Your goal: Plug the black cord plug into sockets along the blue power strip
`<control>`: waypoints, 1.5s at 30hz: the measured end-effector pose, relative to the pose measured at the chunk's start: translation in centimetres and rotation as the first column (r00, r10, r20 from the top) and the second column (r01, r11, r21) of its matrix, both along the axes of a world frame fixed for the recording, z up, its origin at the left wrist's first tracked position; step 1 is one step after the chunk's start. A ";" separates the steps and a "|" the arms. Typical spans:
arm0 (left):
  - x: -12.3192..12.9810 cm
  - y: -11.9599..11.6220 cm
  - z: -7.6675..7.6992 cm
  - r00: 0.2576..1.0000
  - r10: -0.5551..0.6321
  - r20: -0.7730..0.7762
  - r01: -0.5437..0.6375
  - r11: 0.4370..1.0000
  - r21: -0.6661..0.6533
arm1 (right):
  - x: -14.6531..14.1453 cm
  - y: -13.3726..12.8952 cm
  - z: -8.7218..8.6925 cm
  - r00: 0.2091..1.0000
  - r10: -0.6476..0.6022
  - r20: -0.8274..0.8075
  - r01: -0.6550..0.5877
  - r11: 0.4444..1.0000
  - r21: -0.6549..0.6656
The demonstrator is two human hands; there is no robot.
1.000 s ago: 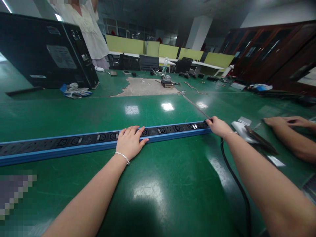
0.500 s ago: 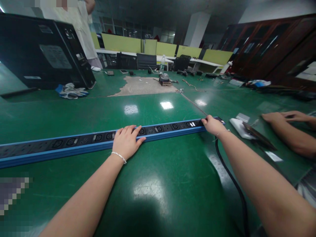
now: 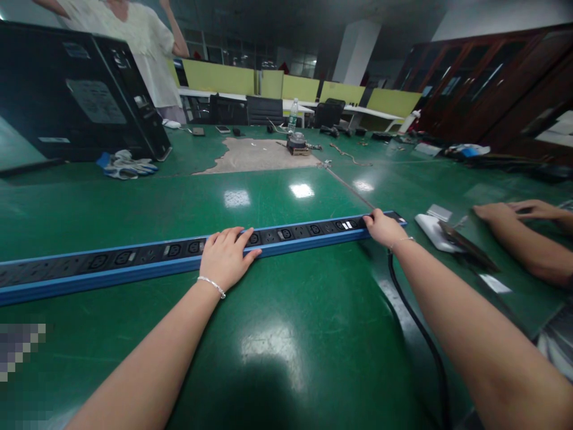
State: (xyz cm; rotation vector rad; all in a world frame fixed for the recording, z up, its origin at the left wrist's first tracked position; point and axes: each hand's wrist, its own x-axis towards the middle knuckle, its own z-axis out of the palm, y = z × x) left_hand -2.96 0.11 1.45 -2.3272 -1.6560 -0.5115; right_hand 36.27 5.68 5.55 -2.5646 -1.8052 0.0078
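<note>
so, l hand (image 3: 225, 255) spread wide over blue pwr strip (image 3: 290, 235) on desk (image 3: 322, 304), r hand (image 3: 382, 229) touching nr r end, can't tell r grip, blk cord (image 3: 423, 330) below

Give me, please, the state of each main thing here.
Left hand: laid across the strip
Right hand: curled over the strip
Blue power strip: lying, sockets up
Exposed sockets: unplugged
Black cable: curved
Gloves: bunched, unworn
Bottle: upright
Green covering: partly missing, ragged-edged
</note>
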 end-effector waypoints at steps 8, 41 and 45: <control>-0.1 0.1 0.0 1.000 -0.002 -0.023 0.002 1.000 -0.004 | -0.1 -0.2 -0.1 0.998 -0.022 -0.053 0.025 0.999 0.046; 0.2 -0.2 0.3 0.999 0.032 -0.017 -0.032 0.999 -0.029 | 2.5 -1.9 3.8 0.974 -0.082 -0.211 0.163 0.901 0.402; 0.1 -0.2 0.3 0.999 0.027 -0.020 -0.028 0.999 -0.025 | 3.2 -1.1 1.7 0.977 -0.081 -0.195 0.126 0.964 0.234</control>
